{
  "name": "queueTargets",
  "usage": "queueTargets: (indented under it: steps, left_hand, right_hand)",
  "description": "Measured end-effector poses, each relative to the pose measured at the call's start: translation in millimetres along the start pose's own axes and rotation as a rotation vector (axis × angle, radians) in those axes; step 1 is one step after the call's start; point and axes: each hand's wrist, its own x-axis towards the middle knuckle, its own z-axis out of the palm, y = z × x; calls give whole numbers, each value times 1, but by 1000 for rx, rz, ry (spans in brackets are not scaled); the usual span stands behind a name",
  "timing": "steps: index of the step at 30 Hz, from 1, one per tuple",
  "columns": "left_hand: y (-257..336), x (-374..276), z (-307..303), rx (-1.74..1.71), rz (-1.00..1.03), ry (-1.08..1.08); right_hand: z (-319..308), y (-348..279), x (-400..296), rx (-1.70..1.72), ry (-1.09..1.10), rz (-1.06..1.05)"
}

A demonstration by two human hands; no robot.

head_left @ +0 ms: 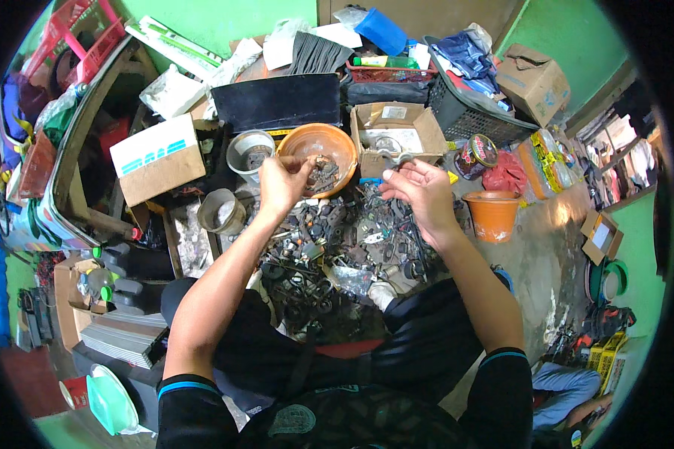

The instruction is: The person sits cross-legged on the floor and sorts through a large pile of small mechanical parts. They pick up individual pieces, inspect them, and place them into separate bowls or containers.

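My left hand (282,182) is over the left rim of an orange bowl (345,147), thumb and fingertips drawn together. Whether a small part is pinched there I cannot tell. Small dark metal parts (324,175) lie in the bowl. My right hand (427,193) is raised in front of a cardboard box (439,140), palm partly turned up. A small curved grey metal piece (396,159) shows at its fingertips. Below both hands a wide heap of loose mechanical parts (337,241) covers the floor between my legs, with a clear plastic bag (351,279) on it.
A grey bucket (233,163) and a dirty pail (223,212) stand left of the bowl. To the right are an orange pot (491,216), a jar (476,156) and a red plastic bag (505,173). A black laundry basket (466,118) is behind. Another person's leg (564,387) shows at lower right.
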Motion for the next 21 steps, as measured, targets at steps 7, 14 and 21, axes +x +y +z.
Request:
queueTargets:
  steps: [7,14,21]
  left_hand:
    - [22,-17,4,2,100,-164]
    - [50,-59,7,8,241,-271]
    - [56,-60,-2,137,495,-296]
  right_hand:
    - [-6,5,-5,-44,-181,108]
    - [1,5,-8,-14,-314,74]
    - [10,5,-20,-340,-221,-59]
